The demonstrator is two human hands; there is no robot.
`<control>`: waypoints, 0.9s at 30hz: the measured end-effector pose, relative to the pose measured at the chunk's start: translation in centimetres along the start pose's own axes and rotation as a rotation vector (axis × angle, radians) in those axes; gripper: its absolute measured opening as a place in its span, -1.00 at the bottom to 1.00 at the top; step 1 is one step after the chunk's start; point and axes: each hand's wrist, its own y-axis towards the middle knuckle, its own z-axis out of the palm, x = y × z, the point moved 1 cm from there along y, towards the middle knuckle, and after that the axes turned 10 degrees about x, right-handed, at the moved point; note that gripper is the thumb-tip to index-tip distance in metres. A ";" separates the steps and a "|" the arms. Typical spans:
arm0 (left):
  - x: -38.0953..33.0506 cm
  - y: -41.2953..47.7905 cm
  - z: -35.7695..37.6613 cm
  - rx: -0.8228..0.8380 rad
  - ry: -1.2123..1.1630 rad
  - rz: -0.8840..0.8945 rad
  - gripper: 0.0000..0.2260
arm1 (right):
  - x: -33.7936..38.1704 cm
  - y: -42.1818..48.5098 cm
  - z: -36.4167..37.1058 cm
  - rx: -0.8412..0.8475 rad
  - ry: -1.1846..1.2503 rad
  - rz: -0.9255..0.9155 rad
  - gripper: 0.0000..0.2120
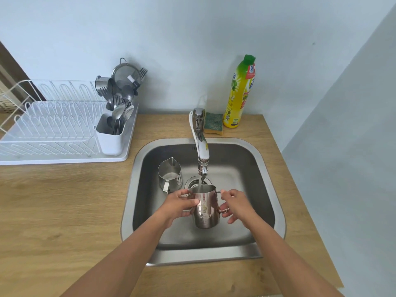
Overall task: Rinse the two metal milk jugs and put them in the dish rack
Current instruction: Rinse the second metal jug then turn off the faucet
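Note:
I hold one metal milk jug (206, 207) upright over the sink (265, 168), under the tap (201, 144). A thin stream of water runs into its mouth. My left hand (179, 205) grips the jug's left side. My right hand (234, 203) holds its handle on the right. The second milk jug (169, 175) stands upright on the sink floor at the left, spout pointing away, apart from both hands. The white dish rack (49, 123) sits on the counter at the left.
A white cutlery holder (111, 136) full of spoons and forks stands at the rack's right end, with a metal strainer and cup behind it. A sponge (213, 123) and a yellow dish-soap bottle (240, 93) stand behind the sink. The drain (192, 183) lies beside the held jug.

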 end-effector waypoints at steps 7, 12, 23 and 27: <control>-0.5 0.8 0.8 0.009 0.054 0.024 -0.53 | 0.4 -0.6 -0.8 -0.086 0.017 -0.071 -0.75; -0.9 0.9 1.4 -0.040 0.125 0.116 -0.47 | 0.4 -0.7 -1.2 -0.137 0.023 -0.148 -0.82; -2.2 -0.1 2.1 -0.256 0.455 0.339 -0.48 | 0.9 0.6 -0.8 -0.089 0.151 -0.263 -0.84; -2.4 -0.7 1.7 -0.372 0.668 0.335 -0.46 | 1.0 1.0 -0.4 -0.052 0.200 -0.266 -0.84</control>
